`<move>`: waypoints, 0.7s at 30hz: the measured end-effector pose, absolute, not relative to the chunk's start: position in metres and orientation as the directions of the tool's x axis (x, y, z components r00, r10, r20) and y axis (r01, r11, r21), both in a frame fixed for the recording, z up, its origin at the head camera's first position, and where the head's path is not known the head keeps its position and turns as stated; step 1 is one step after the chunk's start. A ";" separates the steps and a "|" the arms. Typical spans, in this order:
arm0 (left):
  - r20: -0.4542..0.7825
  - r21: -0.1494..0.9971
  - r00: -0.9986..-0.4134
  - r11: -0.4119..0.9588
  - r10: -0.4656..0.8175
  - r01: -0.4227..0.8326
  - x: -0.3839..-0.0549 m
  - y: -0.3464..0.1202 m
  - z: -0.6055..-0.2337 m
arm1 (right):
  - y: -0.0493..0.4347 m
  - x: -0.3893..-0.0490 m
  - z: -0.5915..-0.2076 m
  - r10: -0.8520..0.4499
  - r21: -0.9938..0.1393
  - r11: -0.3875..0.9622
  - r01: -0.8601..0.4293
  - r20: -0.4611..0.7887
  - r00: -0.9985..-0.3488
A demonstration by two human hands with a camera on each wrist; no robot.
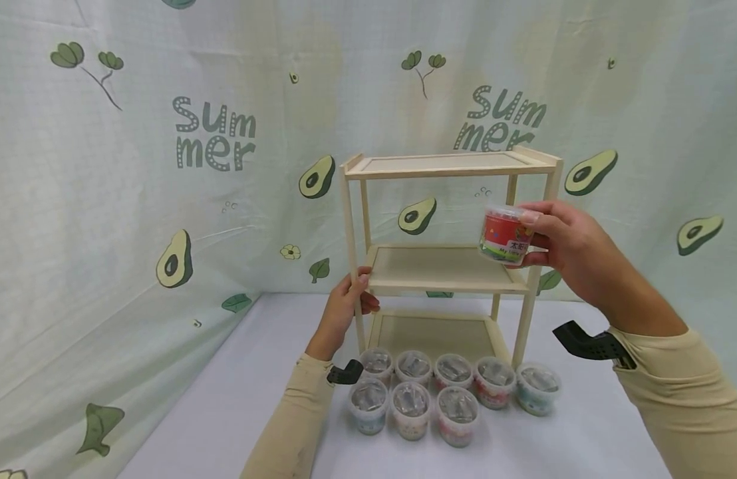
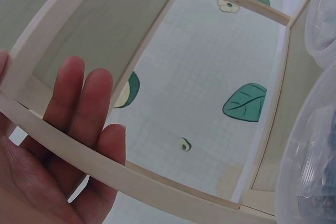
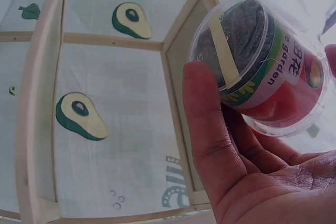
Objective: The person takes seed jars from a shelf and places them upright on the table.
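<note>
My right hand (image 1: 569, 236) holds a small clear plastic tub (image 1: 505, 234) with a red and green label, raised in front of the right side of a wooden shelf rack (image 1: 449, 288). In the right wrist view, dark contents and a pale strip show through one end of the tub (image 3: 294, 90), with thumb and fingers around it. My left hand (image 1: 344, 306) grips the rack's left front post at the middle shelf. Its fingers (image 2: 97, 100) curl round the wooden post in the left wrist view.
Several similar lidded tubs (image 1: 457, 407) stand in two rows on the white table (image 1: 225, 412), before the rack's bottom shelf (image 1: 437, 332). One blue-labelled tub (image 1: 537, 389) sits at the right end, near the right front post. A printed curtain (image 1: 225, 199) hangs behind.
</note>
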State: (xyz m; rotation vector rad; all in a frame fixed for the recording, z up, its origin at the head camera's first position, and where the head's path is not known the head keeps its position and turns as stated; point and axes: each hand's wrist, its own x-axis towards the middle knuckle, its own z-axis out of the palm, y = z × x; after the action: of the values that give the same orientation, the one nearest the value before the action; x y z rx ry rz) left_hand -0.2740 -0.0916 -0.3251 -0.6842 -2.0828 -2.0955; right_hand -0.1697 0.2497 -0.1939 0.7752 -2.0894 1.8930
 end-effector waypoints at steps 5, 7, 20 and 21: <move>0.388 0.921 -0.893 -0.060 0.228 0.385 -0.289 -0.091 -0.336 | 0.253 -0.166 -0.211 -0.231 -0.859 0.123 -0.497 0.463 -0.856; 0.387 0.922 -0.895 -0.065 0.222 0.382 -0.297 -0.091 -0.342 | 0.255 -0.164 -0.220 -0.227 -0.857 0.175 -0.484 0.443 -0.867; 0.402 0.915 -0.897 -0.072 0.182 0.396 -0.304 -0.090 -0.350 | 0.269 -0.162 -0.277 -0.218 -0.886 0.282 -0.369 0.315 -0.924; 0.400 0.916 -0.898 -0.073 0.185 0.394 -0.304 -0.089 -0.350 | 0.271 -0.162 -0.281 -0.215 -0.891 0.279 -0.357 0.304 -0.928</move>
State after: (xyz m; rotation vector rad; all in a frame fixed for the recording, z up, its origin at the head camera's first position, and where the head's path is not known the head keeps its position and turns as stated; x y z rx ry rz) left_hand -0.3043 -0.0894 -0.3500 -0.6408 -2.0312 -2.1019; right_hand -0.1617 0.2706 -0.2808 0.5422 -2.4107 1.7318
